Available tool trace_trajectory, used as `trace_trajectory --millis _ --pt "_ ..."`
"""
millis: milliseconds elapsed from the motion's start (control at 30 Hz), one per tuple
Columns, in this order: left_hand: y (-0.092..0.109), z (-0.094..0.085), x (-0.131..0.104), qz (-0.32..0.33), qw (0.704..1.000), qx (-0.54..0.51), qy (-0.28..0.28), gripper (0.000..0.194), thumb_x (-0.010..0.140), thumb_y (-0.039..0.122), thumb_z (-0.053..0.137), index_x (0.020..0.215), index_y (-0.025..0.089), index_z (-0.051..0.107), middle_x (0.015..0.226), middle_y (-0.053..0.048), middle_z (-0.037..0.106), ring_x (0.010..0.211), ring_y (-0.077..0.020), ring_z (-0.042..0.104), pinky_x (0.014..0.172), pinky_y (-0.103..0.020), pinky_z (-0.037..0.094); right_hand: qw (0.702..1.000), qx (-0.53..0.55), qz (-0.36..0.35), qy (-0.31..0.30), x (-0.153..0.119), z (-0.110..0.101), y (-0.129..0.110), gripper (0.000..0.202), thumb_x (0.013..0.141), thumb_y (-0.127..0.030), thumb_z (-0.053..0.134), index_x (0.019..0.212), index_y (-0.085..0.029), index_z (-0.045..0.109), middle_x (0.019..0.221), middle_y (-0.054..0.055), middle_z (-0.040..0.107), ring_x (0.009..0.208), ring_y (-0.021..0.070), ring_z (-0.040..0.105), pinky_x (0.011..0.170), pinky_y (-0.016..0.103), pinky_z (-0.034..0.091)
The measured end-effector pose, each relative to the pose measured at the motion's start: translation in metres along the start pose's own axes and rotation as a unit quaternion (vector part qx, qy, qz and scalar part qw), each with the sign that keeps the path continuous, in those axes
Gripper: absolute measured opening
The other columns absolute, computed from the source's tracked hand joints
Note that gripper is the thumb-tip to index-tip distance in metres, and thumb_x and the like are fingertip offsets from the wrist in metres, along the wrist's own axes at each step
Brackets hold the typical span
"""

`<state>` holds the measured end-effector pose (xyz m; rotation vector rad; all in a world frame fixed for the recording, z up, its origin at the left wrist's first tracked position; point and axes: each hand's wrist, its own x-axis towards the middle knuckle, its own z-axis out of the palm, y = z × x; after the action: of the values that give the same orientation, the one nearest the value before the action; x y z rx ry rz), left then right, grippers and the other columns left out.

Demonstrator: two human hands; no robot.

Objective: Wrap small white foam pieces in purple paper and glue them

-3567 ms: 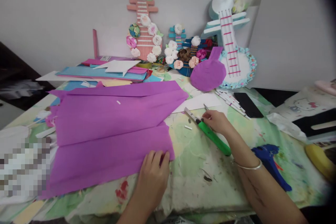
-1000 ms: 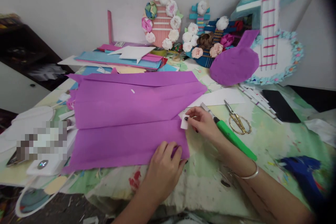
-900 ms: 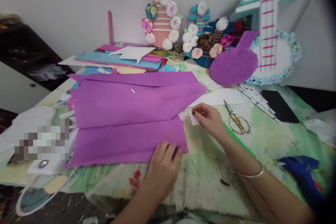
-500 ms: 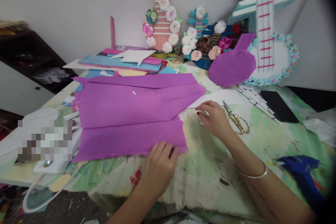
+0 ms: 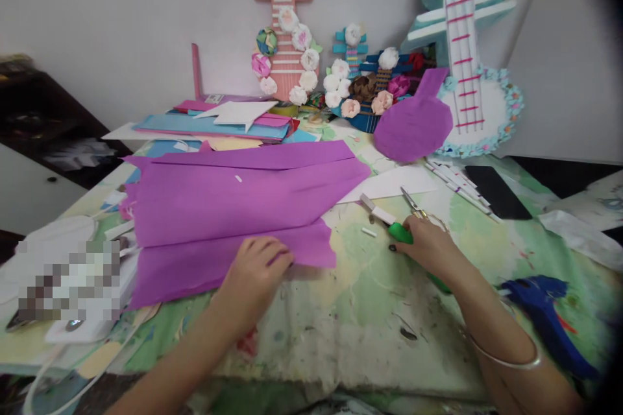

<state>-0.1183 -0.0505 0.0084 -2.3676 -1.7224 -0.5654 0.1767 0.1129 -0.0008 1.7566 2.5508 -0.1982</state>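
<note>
A large sheet of purple crepe paper point(image 5: 209, 201) lies folded across the table. My left hand point(image 5: 260, 272) is closed at its near edge, thumb and fingers pinching the paper near its right end. To the right, my right hand point(image 5: 431, 243) is closed around a green-handled tool point(image 5: 400, 233) with a pale, flat blade-like end pointing to the upper left. The palm covers part of its handle, so I cannot tell its exact kind. A small white stick point(image 5: 368, 232) lies just left of it. Gold-handled scissors point(image 5: 413, 202) lie behind, partly covered by my right hand.
Paper-flower-decorated instrument models point(image 5: 287, 65) stand along the wall, with a purple paper-covered shape point(image 5: 413, 126) before them. A black phone point(image 5: 499, 191) and a blue glue gun point(image 5: 540, 305) lie right. Coloured sheets point(image 5: 214, 126) are stacked behind; a white cable point(image 5: 97, 369) hangs left.
My right hand has let go of the small white stick, moved right and down, and grasped the green-handled tool. My left hand has shifted left and up, lifting the paper's near edge slightly.
</note>
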Motion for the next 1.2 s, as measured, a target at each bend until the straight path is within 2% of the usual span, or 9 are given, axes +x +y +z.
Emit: trace_trajectory --millis 100,200,300,400,500,600,800,1000,1200 --pt "-0.039 -0.024 0.041 -0.035 0.991 -0.103 -0.079 0.025 0.089 0.018 0.044 0.091 0.017 0.070 0.087 -0.006 0.072 0.078 -0.0193 0.063 0.072 -0.031 0.046 0.997 0.073 -0.001 -0.021 0.000 -0.004 0.011 0.011 0.074 -0.030 0.058 0.074 -0.019 0.056 0.074 0.007 0.063 0.068 0.0221 0.057 0.056 0.029 0.034" --pt "-0.078 -0.039 0.094 -0.057 0.973 -0.170 -0.142 0.025 0.085 0.022 0.047 0.090 0.015 0.071 0.086 -0.004 0.073 0.077 -0.0173 0.063 0.073 -0.027 0.045 0.975 0.219 -0.023 -0.024 -0.002 -0.014 0.027 0.021 0.079 -0.039 0.051 0.069 -0.021 0.056 0.071 0.006 0.064 0.069 0.0215 0.057 0.063 0.032 0.041" --pt "-0.108 -0.035 0.141 -0.052 0.967 -0.155 -0.195 0.025 0.080 0.022 0.051 0.089 0.011 0.072 0.086 -0.006 0.073 0.075 -0.0169 0.061 0.072 -0.027 0.042 0.908 0.413 0.003 -0.067 -0.010 -0.021 0.037 0.034 0.079 -0.052 0.050 0.085 -0.020 0.059 0.076 0.006 0.066 0.070 0.0217 0.061 0.066 0.035 0.047" --pt "-0.127 -0.020 0.166 -0.038 0.959 -0.157 -0.232 0.018 0.073 0.023 0.059 0.079 0.015 0.073 0.076 -0.005 0.073 0.068 -0.0166 0.061 0.069 -0.026 0.041 0.855 0.509 0.060 -0.087 -0.017 -0.022 0.038 0.048 0.073 -0.056 0.058 0.104 -0.020 0.055 0.074 0.005 0.066 0.063 0.0203 0.061 0.061 0.034 0.049" --pt "-0.139 -0.006 0.169 -0.065 0.956 -0.178 -0.225 0.014 0.069 0.023 0.062 0.073 0.015 0.073 0.071 -0.004 0.072 0.065 -0.0166 0.060 0.070 -0.026 0.042 0.867 0.493 0.065 -0.042 -0.020 -0.021 0.033 0.050 0.071 -0.055 0.061 0.108 -0.021 0.056 0.071 0.004 0.065 0.058 0.0185 0.059 0.056 0.032 0.047" --pt "-0.147 -0.002 0.158 -0.083 0.952 -0.204 -0.213 0.018 0.071 0.026 0.061 0.076 0.014 0.073 0.075 -0.005 0.072 0.069 -0.0172 0.061 0.073 -0.028 0.043 0.901 0.434 0.017 -0.027 -0.015 -0.024 0.022 0.045 0.078 -0.054 0.054 0.108 -0.021 0.061 0.070 0.005 0.064 0.055 0.0179 0.057 0.052 0.031 0.045" --pt "-0.154 -0.010 0.136 -0.118 0.940 -0.271 -0.174 0.032 0.078 0.035 0.055 0.089 0.010 0.070 0.086 -0.007 0.072 0.078 -0.0162 0.061 0.078 -0.031 0.047 0.960 0.258 -0.106 0.021 0.016 -0.027 -0.009 0.036 0.076 -0.039 0.061 0.109 -0.024 0.060 0.093 0.004 0.070 0.079 0.0220 0.063 0.064 0.029 0.043" --pt "-0.154 -0.017 0.132 -0.126 0.933 -0.301 -0.150 0.031 0.077 0.036 0.057 0.088 0.011 0.071 0.086 -0.007 0.072 0.077 -0.0156 0.062 0.077 -0.028 0.049 0.959 0.181 -0.219 0.012 0.044 -0.017 -0.042 0.022 0.082 -0.028 0.053 0.102 -0.019 0.058 0.076 0.002 0.066 0.068 0.0186 0.058 0.060 0.025 0.036" --pt "-0.154 -0.016 0.137 -0.117 0.939 -0.290 -0.142 0.029 0.077 0.036 0.059 0.087 0.012 0.071 0.086 -0.006 0.071 0.078 -0.0156 0.061 0.076 -0.028 0.048 0.940 0.145 -0.306 0.032 0.052 -0.004 -0.065 0.037 0.081 -0.022 0.059 0.118 -0.024 0.058 0.105 0.008 0.064 0.091 0.0217 0.060 0.072 0.028 0.040"
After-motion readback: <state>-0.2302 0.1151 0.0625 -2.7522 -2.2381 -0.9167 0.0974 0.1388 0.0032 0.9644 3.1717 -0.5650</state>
